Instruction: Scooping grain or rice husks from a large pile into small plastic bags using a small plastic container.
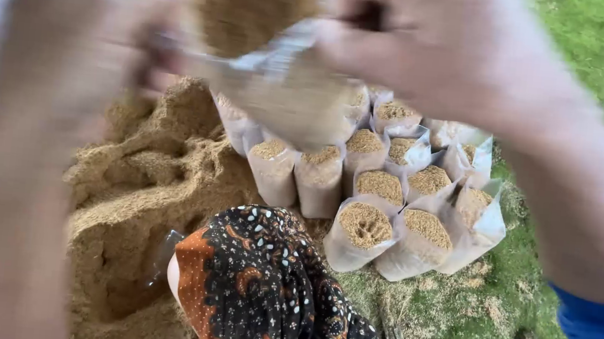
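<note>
Hands, our left [83, 49] and right [420, 40], both grip the rim of a sawdust-filled plastic bag [282, 78] above packed bags [389, 194].

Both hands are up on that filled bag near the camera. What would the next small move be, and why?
Probably lowering it toward the standing bags. The left hand and right hand hold the open plastic bag by its rim, already full of sawdust, above the sawdust pile. The filled bags stand grouped on the grass, so it likely joins them.
</note>
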